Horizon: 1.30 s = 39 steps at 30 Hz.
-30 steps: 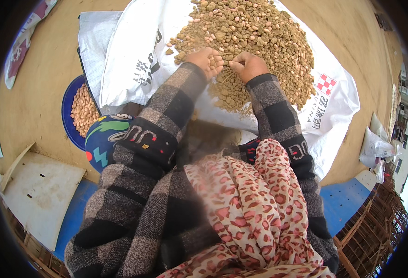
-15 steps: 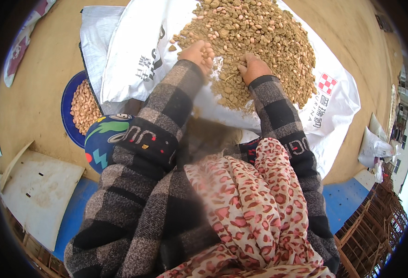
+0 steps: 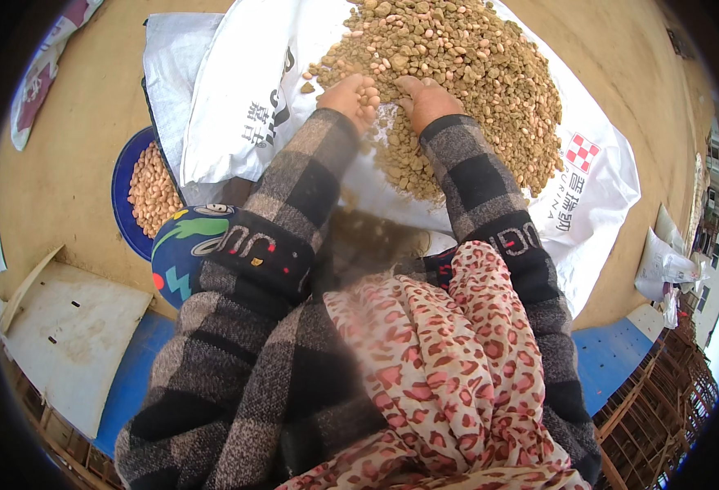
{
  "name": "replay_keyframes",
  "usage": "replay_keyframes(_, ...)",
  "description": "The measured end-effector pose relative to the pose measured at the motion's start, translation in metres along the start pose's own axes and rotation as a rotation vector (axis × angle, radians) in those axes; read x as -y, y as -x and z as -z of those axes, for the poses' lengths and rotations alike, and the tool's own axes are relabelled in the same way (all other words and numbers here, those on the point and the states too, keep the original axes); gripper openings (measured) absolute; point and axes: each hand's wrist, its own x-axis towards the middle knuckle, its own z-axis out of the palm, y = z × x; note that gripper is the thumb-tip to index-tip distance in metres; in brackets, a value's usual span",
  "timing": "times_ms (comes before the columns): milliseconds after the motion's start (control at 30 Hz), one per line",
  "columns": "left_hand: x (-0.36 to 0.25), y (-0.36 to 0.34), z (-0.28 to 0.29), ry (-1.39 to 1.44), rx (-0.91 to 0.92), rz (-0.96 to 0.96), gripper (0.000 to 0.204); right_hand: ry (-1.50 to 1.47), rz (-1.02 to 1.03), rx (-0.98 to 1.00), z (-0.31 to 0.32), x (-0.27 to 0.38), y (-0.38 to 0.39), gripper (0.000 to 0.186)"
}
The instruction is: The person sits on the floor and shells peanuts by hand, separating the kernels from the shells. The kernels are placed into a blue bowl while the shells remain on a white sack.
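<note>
My left hand (image 3: pixel 344 99) is curled, palm up, around several pink shelled peanuts (image 3: pixel 368 95) at the left edge of a heap of brown soil clods mixed with peanuts (image 3: pixel 482 90). My right hand (image 3: pixel 433 103) is close beside it, over the near left part of the heap. Its thumb and fingers are bent toward the left hand; whatever lies between their tips is hidden. The heap rests on a white woven sack (image 3: pixel 596 196) with a red checked mark. To the left, a blue basin (image 3: pixel 120 200) holds many shelled peanuts.
Another white sack (image 3: pixel 181 61) lies folded beside the basin. A pale board (image 3: pixel 69 335) and blue panels (image 3: pixel 613 359) are near the lower sides. Filled white bags (image 3: pixel 654 261) stand at right on the tan ground (image 3: pixel 73 171), with rusty metal racks (image 3: pixel 662 416) below them.
My right hand has moved left and slightly away from me, closer to the left hand. My left hand stays nearly in place, still holding peanuts.
</note>
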Motion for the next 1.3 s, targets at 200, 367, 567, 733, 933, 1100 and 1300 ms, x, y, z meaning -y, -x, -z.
replay_keyframes(200, 0.0, 0.005, -0.001, -0.064, 0.001, 0.001, 0.019, -0.038, -0.011, 0.067, -0.001, -0.012, -0.005, 0.022)
replay_keyframes(367, 0.008, 0.009, -0.001, -0.121, 0.06, 0.055, 0.018, -0.507, -0.161, 0.049, -0.01, -0.024, 0.017, 0.019)
replay_keyframes(567, 0.014, 0.007, -0.002, -0.193, 0.066, 0.028, 0.02, -0.781, -0.302, 0.133, 0.0, -0.026, 0.026, 0.019)
replay_keyframes(733, 0.02, 0.013, -0.003, -0.178, 0.209, 0.149, 0.024, -0.756, -0.219, 0.064, 0.0, -0.009, 0.031, 0.024)
replay_keyframes(933, 0.028, 0.01, 0.001, -0.087, 0.372, 0.214, 0.025, -0.233, 0.036, -0.108, 0.01, 0.01, 0.044, 0.028)
replay_keyframes(1100, 0.027, 0.015, -0.001, 0.07, 0.363, 0.263, 0.022, -0.286, 0.09, -0.113, 0.023, 0.014, 0.053, 0.025)
replay_keyframes(1300, 0.005, 0.048, -0.01, -0.003, 0.155, 0.157, 0.019, 0.022, -0.176, 0.004, 0.039, 0.011, 0.021, 0.031)
